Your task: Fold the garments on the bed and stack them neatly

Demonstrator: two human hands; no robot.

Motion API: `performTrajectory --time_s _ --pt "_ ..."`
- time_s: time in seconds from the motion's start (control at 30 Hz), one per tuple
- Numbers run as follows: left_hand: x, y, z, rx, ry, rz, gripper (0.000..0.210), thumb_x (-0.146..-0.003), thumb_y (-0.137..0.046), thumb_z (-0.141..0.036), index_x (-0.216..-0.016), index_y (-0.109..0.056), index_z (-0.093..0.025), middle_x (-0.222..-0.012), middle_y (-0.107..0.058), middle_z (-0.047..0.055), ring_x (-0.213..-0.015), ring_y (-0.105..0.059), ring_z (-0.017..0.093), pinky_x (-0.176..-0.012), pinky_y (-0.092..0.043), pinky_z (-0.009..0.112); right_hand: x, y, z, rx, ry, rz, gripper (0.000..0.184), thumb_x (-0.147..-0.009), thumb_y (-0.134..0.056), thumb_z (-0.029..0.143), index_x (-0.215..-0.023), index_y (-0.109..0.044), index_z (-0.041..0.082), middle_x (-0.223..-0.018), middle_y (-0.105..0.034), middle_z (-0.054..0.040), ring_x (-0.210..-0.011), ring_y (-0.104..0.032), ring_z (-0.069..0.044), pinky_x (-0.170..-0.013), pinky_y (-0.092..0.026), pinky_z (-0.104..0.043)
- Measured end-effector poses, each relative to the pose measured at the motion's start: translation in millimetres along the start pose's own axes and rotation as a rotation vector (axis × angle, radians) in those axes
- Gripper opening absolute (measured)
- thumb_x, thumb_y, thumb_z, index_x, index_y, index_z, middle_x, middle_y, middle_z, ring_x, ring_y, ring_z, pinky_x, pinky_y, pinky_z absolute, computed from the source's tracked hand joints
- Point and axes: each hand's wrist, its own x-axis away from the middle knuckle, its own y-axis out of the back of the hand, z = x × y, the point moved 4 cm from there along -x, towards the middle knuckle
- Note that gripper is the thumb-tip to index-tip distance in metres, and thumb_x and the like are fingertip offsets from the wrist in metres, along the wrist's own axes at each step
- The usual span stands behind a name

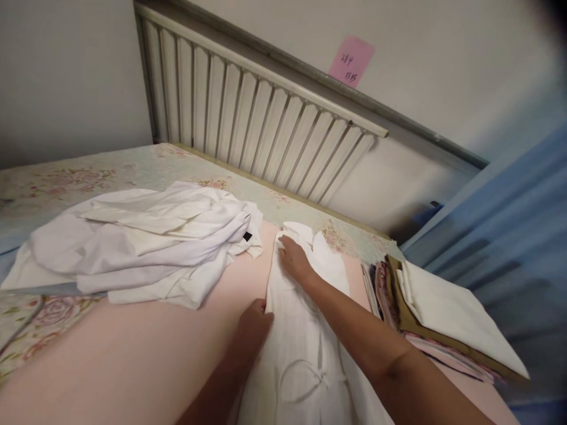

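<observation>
A white garment [305,330] lies lengthwise in front of me on a pink cloth, its collar end away from me. A thin tie or cord forms a loop on its lower part. My left hand [256,321] is closed on the garment's left edge, about midway along. Farther up, my right hand [293,258] pinches the same edge near the collar, its forearm crossing over the garment. Some fingertips of both hands are hidden.
To the left is a loose heap of white clothes [155,242] with a small black tag. A stack of folded fabrics [447,307] stands on the right, white on top. Behind the pink cloth [146,354] and floral cover are a radiator [248,112] and wall. A blue curtain [500,248] hangs right.
</observation>
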Motion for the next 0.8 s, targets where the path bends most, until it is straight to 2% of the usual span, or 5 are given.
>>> performTrajectory --time_s 0.17,0.33,0.53,0.63,0.8 --pt "-3.3 0.9 -1.8 -0.071 -0.027 0.007 0.036 -0.070 -0.051 -0.013 -0.105 -0.064 -0.013 -0.106 -0.072 0.013 -0.093 -0.067 0.021 -0.074 -0.046 0.025 63.4 -0.2 18.7 0.009 0.112 0.058 0.036 -0.089 -0.050 0.021 -0.124 -0.058 0.015 -0.139 -0.053 -0.0134 -0.131 -0.045 -0.022 -0.112 -0.032 -0.036" --pt "-4.3 2.1 -2.9 -0.096 -0.077 0.014 0.036 -0.072 -0.050 -0.013 -0.106 -0.063 -0.012 -0.108 -0.071 0.013 -0.096 -0.066 0.021 -0.076 -0.046 0.025 123.1 16.3 14.2 -0.081 0.121 -0.049 0.042 -0.087 -0.051 0.019 -0.128 -0.055 0.017 -0.138 -0.054 -0.0142 -0.131 -0.046 -0.023 -0.110 -0.037 -0.043" --pt "-7.3 2.7 0.8 -0.070 -0.101 -0.008 0.033 -0.072 -0.052 -0.016 -0.102 -0.063 -0.014 -0.105 -0.072 0.012 -0.094 -0.067 0.023 -0.076 -0.047 0.027 181.6 43.7 -45.0 -0.061 -0.055 -0.228 0.042 -0.090 -0.042 0.019 -0.129 -0.057 0.016 -0.132 -0.059 -0.0138 -0.126 -0.052 -0.023 -0.109 -0.040 -0.047" --pt "-10.6 1.9 2.4 -0.065 -0.114 -0.022 0.031 -0.072 -0.053 -0.016 -0.101 -0.063 -0.013 -0.102 -0.073 0.012 -0.093 -0.067 0.024 -0.075 -0.047 0.027 194.0 48.0 -84.5 -0.014 -0.155 -0.223 0.044 -0.092 -0.038 0.023 -0.132 -0.055 0.014 -0.135 -0.057 -0.0152 -0.127 -0.051 -0.024 -0.110 -0.039 -0.047" --pt "-11.4 0.0 3.9 -0.055 -0.100 -0.009 0.032 -0.073 -0.051 -0.016 -0.103 -0.061 -0.012 -0.105 -0.071 0.013 -0.094 -0.067 0.022 -0.076 -0.047 0.026 196.6 37.2 -128.8 0.023 -0.182 -0.198 0.044 -0.094 -0.039 0.029 -0.133 -0.053 0.015 -0.140 -0.053 -0.0138 -0.134 -0.043 -0.025 -0.114 -0.031 -0.049"
